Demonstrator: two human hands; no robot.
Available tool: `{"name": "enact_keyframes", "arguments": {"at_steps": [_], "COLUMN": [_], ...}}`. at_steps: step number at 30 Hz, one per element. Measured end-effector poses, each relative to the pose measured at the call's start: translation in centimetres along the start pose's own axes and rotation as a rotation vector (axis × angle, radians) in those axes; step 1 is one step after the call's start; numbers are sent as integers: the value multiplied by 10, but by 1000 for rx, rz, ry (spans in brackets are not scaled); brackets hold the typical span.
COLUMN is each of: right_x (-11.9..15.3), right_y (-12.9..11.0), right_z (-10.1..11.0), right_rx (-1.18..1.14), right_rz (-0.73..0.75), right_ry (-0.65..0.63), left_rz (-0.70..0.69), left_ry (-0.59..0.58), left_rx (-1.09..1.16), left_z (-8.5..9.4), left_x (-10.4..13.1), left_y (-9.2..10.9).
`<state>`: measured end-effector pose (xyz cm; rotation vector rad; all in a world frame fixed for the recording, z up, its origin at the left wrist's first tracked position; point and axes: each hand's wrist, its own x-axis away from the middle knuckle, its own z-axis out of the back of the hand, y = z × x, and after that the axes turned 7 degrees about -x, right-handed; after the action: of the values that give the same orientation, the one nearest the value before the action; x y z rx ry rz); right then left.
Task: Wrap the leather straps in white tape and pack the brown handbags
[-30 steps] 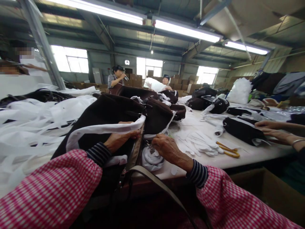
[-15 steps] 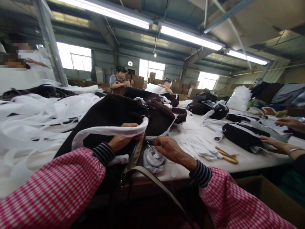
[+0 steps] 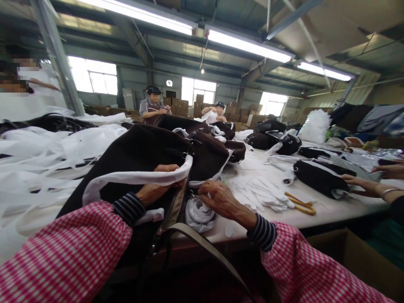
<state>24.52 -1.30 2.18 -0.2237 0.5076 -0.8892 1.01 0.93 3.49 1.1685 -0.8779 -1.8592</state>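
A dark handbag (image 3: pixel 126 147) leans in front of me, its handle (image 3: pixel 135 176) wrapped in white padding. My left hand (image 3: pixel 153 193) reaches under that handle and is closed on the bag's upper edge near the opening; some fingertips are hidden. Just right of the bag lies a coiled strap (image 3: pixel 200 216) in white wrapping, with a metal clasp at its top. Over it, my right hand (image 3: pixel 224 202) is closed, thumb and fingers pinched at the clasp end. A flat olive-brown strap (image 3: pixel 208 244) hangs from the bag over the table edge.
White wrapping strips (image 3: pixel 47 147) heap up on the left. More dark bags (image 3: pixel 208 155) stand behind mine. White gloves (image 3: pixel 259 191) and a yellow-handled tool (image 3: pixel 301 204) lie to the right. A co-worker's hand (image 3: pixel 360 183) touches another black bag (image 3: pixel 318 176). Below sits a cardboard box (image 3: pixel 353 256).
The view has shifted slightly, so most things sit a little further left. Both my hands keep their holds. At the right, the co-worker's farther hand has moved lower.
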Motion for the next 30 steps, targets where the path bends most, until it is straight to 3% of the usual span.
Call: {"name": "enact_keyframes", "arguments": {"at_steps": [9, 16, 23, 30], "right_x": [-1, 8, 0, 3], "right_y": [-10, -7, -11, -5], "right_z": [-1, 8, -1, 0], "right_rx": [197, 43, 222, 13], "right_rz": [34, 60, 116, 11], "right_ry": [-58, -44, -84, -3], "left_rz": [-9, 35, 19, 64], "left_ry": [-12, -3, 4, 21], "left_rx": [-23, -23, -64, -75], "left_z": [5, 5, 5, 3], "left_x": [1, 3, 2, 0], "left_y": [1, -3, 0, -1]}}
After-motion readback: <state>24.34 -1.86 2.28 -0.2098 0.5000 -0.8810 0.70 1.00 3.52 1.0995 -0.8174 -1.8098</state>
